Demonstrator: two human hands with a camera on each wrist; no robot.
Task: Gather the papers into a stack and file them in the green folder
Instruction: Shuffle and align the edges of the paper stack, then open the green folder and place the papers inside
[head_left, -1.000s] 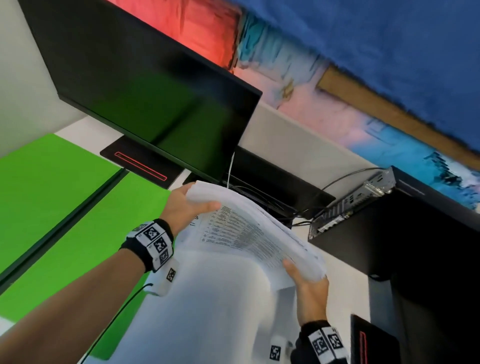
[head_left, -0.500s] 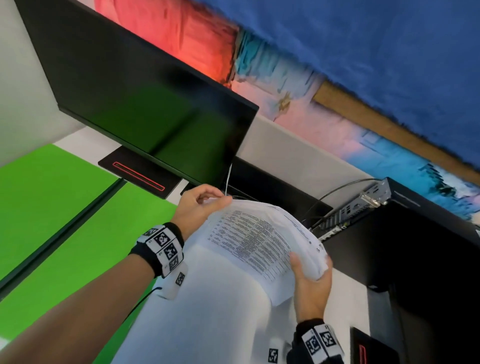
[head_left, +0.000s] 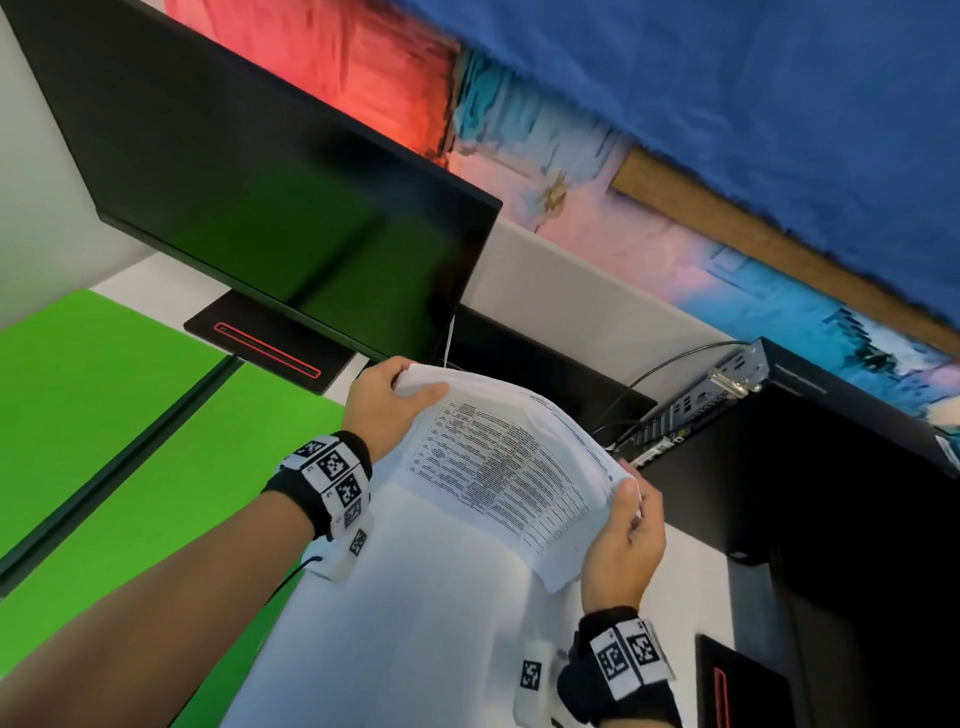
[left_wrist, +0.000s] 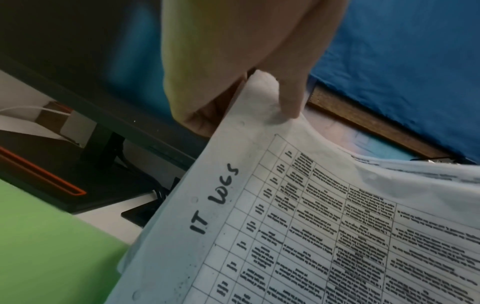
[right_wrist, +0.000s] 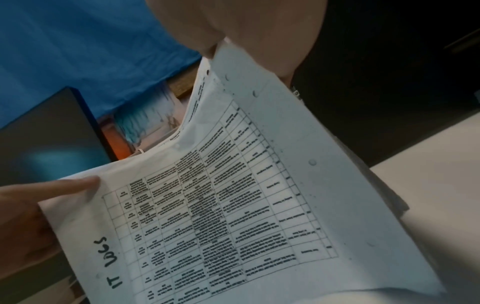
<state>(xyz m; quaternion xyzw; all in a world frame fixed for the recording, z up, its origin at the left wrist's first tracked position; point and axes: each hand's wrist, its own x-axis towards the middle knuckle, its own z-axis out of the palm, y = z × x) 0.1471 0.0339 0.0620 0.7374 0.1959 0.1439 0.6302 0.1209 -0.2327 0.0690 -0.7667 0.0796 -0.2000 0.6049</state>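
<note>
A stack of white papers (head_left: 511, 467) with a printed table, marked "IT LOGS" by hand (left_wrist: 298, 216) (right_wrist: 221, 205), is held up above the white desk, tilted and bowed. My left hand (head_left: 387, 400) pinches its far left corner, thumb on top (left_wrist: 259, 88). My right hand (head_left: 626, 535) grips the near right edge (right_wrist: 246, 37). The green folder (head_left: 130, 441) lies open on the desk to the left, its two green leaves split by a dark spine.
A black monitor (head_left: 270, 208) stands just behind the papers, its base (head_left: 270, 348) beside the folder. A black computer case (head_left: 810, 467) with cables fills the right. Another black object (head_left: 737, 686) lies near my right wrist. The white desk (head_left: 415, 623) lies below the stack.
The papers have been drawn together and raised more upright. My right hand has shifted up along the right edge; my left hand has moved to the top corner.
</note>
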